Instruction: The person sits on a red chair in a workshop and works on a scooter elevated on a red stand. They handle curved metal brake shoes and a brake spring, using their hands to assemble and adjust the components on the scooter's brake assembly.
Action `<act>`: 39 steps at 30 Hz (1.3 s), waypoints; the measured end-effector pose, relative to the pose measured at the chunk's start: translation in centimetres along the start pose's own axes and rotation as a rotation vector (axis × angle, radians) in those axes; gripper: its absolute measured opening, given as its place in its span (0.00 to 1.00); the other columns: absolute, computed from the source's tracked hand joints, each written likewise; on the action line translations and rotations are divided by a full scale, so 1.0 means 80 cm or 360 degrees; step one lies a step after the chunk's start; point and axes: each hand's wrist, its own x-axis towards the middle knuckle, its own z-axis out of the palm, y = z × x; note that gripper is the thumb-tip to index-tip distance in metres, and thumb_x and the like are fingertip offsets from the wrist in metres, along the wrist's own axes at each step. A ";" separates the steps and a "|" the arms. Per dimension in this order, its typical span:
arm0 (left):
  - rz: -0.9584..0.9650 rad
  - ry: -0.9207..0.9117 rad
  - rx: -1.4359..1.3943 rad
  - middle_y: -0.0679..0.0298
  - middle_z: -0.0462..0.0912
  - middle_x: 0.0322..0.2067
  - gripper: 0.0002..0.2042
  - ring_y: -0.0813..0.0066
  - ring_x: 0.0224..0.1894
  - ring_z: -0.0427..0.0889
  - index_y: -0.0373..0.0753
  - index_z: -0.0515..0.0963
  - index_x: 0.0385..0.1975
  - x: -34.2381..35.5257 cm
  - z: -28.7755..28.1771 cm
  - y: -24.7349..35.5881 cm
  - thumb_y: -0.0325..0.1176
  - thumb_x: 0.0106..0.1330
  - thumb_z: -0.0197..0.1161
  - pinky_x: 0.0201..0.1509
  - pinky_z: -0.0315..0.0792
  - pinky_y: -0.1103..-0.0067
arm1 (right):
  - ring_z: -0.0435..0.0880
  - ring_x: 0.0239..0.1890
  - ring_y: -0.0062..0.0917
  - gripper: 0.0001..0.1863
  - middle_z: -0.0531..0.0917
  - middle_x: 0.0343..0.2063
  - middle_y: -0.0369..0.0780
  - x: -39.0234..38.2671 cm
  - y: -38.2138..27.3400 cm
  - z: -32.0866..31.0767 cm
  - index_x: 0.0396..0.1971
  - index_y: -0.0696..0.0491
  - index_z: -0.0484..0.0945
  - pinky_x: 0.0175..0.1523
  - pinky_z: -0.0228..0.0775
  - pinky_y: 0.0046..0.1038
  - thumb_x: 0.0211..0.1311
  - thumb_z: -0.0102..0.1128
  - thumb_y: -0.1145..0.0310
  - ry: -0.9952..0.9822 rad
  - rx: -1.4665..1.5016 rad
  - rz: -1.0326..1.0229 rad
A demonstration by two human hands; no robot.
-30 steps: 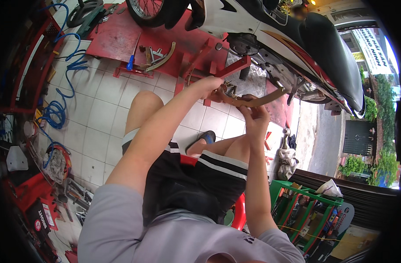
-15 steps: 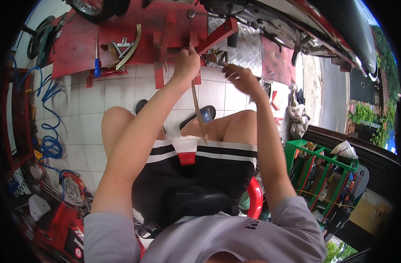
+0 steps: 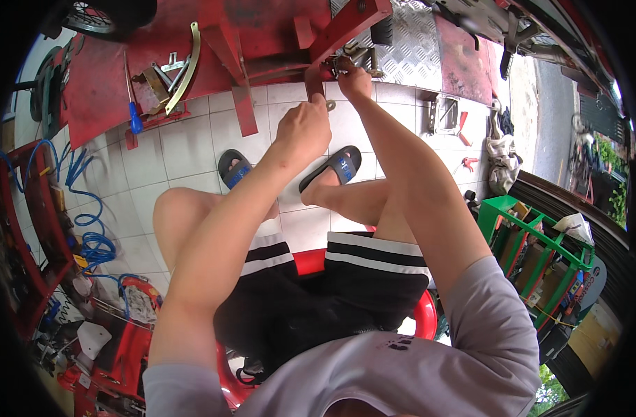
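Note:
My left hand (image 3: 304, 131) is closed above the tiled floor, just below the red metal stand. By its fingers shows a small metal piece with a ring-shaped end (image 3: 331, 105); the rest is hidden in the hand or foreshortened. My right hand (image 3: 355, 82) reaches to a cluster of metal parts (image 3: 363, 61) at the front edge of the red platform, beside the red metal stand (image 3: 224, 45). Its fingers are bent and partly hidden among these parts, so what they grip cannot be made out.
On the red platform (image 3: 102, 104) lie a blue-handled screwdriver (image 3: 135, 118), a curved metal strip (image 3: 186, 69) and metal pieces. A motorcycle wheel (image 3: 102, 14) is at the far left. A coiled blue hose (image 3: 95, 250) lies left; a green rack (image 3: 533, 257) stands right.
My left hand has come nearer and down, and the long thin tool seen in it no longer shows its length. My right hand has moved left and farther away, into the metal parts. The view has shifted.

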 end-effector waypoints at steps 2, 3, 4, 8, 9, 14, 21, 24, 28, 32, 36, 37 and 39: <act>0.0022 0.0008 -0.0025 0.36 0.79 0.29 0.08 0.38 0.38 0.80 0.26 0.68 0.37 -0.004 0.000 0.007 0.26 0.66 0.50 0.42 0.73 0.55 | 0.84 0.42 0.42 0.13 0.85 0.36 0.47 0.002 -0.013 0.004 0.40 0.37 0.86 0.51 0.76 0.40 0.54 0.58 0.59 0.0056 0.0031 0.0043; 0.0033 0.0015 -0.0038 0.36 0.79 0.29 0.08 0.38 0.37 0.80 0.26 0.68 0.37 -0.005 0.002 0.011 0.26 0.66 0.51 0.42 0.73 0.55 | 0.84 0.42 0.42 0.13 0.85 0.36 0.46 0.004 -0.017 0.007 0.40 0.37 0.86 0.51 0.76 0.40 0.54 0.59 0.58 0.0083 0.0045 0.0062; 0.0102 0.0020 -0.0094 0.36 0.79 0.27 0.08 0.38 0.36 0.80 0.26 0.68 0.37 -0.004 0.004 0.013 0.26 0.65 0.52 0.41 0.73 0.54 | 0.84 0.43 0.43 0.13 0.85 0.35 0.46 0.003 -0.018 0.007 0.40 0.37 0.86 0.51 0.76 0.40 0.55 0.60 0.57 0.0088 -0.0040 0.0059; 0.0214 0.0034 -0.0200 0.36 0.79 0.27 0.07 0.39 0.37 0.81 0.26 0.68 0.36 -0.007 0.010 0.024 0.24 0.63 0.52 0.41 0.73 0.54 | 0.84 0.37 0.46 0.14 0.85 0.29 0.48 0.015 -0.017 0.005 0.28 0.46 0.85 0.44 0.74 0.46 0.58 0.55 0.55 0.0257 -0.0382 -0.0216; 0.0187 0.0013 -0.0178 0.37 0.79 0.27 0.07 0.40 0.36 0.81 0.26 0.69 0.36 -0.008 0.008 0.027 0.24 0.63 0.52 0.40 0.74 0.55 | 0.84 0.36 0.47 0.16 0.84 0.28 0.49 0.022 -0.014 0.007 0.26 0.48 0.85 0.42 0.74 0.46 0.59 0.52 0.55 0.0296 -0.0435 -0.0289; 0.0177 0.0006 -0.0050 0.41 0.79 0.24 0.07 0.44 0.33 0.83 0.27 0.69 0.36 -0.009 0.004 0.022 0.24 0.62 0.52 0.37 0.77 0.60 | 0.84 0.36 0.48 0.20 0.84 0.28 0.51 0.028 -0.035 0.019 0.24 0.54 0.84 0.44 0.74 0.46 0.62 0.43 0.60 0.0251 -0.0412 -0.0333; 0.0205 0.0130 -0.0118 0.41 0.79 0.24 0.09 0.44 0.33 0.83 0.26 0.69 0.37 -0.009 -0.002 0.022 0.29 0.66 0.54 0.36 0.77 0.60 | 0.83 0.37 0.48 0.15 0.84 0.30 0.49 0.021 -0.048 0.009 0.32 0.52 0.84 0.45 0.75 0.44 0.61 0.49 0.61 0.0066 -0.0426 -0.0320; 0.0195 0.0183 -0.0209 0.40 0.80 0.25 0.11 0.43 0.34 0.82 0.26 0.68 0.37 -0.007 -0.004 0.022 0.30 0.67 0.55 0.38 0.77 0.60 | 0.83 0.38 0.47 0.11 0.84 0.31 0.47 0.012 -0.046 0.000 0.36 0.50 0.83 0.44 0.75 0.43 0.57 0.56 0.64 0.0076 -0.0276 -0.0562; 0.0194 0.0202 -0.0244 0.40 0.80 0.26 0.13 0.40 0.34 0.81 0.26 0.68 0.38 -0.004 -0.012 0.034 0.32 0.67 0.56 0.39 0.76 0.58 | 0.83 0.38 0.45 0.12 0.85 0.31 0.45 0.026 -0.024 -0.029 0.38 0.49 0.83 0.45 0.76 0.40 0.52 0.65 0.66 0.0083 -0.0059 -0.0925; 0.0215 0.0375 -0.0287 0.36 0.79 0.27 0.15 0.38 0.36 0.81 0.26 0.67 0.38 0.000 -0.017 0.027 0.35 0.68 0.57 0.41 0.75 0.56 | 0.86 0.33 0.36 0.14 0.86 0.30 0.42 0.023 -0.040 -0.074 0.40 0.50 0.82 0.41 0.79 0.33 0.51 0.67 0.67 -0.0343 0.0095 -0.1039; 0.0210 0.0478 -0.0278 0.32 0.78 0.29 0.15 0.36 0.38 0.79 0.25 0.67 0.37 0.010 -0.024 0.024 0.35 0.69 0.55 0.42 0.73 0.53 | 0.85 0.23 0.19 0.16 0.86 0.28 0.39 0.027 -0.044 -0.128 0.45 0.49 0.81 0.29 0.78 0.22 0.54 0.62 0.72 -0.0601 0.0139 -0.0668; 0.0228 0.0494 -0.0261 0.33 0.78 0.29 0.15 0.36 0.38 0.79 0.24 0.67 0.37 0.012 -0.027 0.020 0.35 0.69 0.54 0.42 0.73 0.53 | 0.85 0.24 0.19 0.16 0.86 0.27 0.38 0.026 -0.046 -0.136 0.46 0.50 0.80 0.30 0.78 0.23 0.55 0.63 0.72 -0.0640 0.0217 -0.0572; 0.0300 0.0496 -0.0229 0.33 0.78 0.29 0.15 0.35 0.39 0.79 0.24 0.67 0.38 0.012 -0.033 0.020 0.35 0.69 0.54 0.42 0.73 0.53 | 0.84 0.26 0.18 0.18 0.85 0.27 0.37 0.033 -0.022 -0.145 0.48 0.51 0.80 0.31 0.77 0.26 0.55 0.65 0.73 -0.0681 0.0376 -0.0345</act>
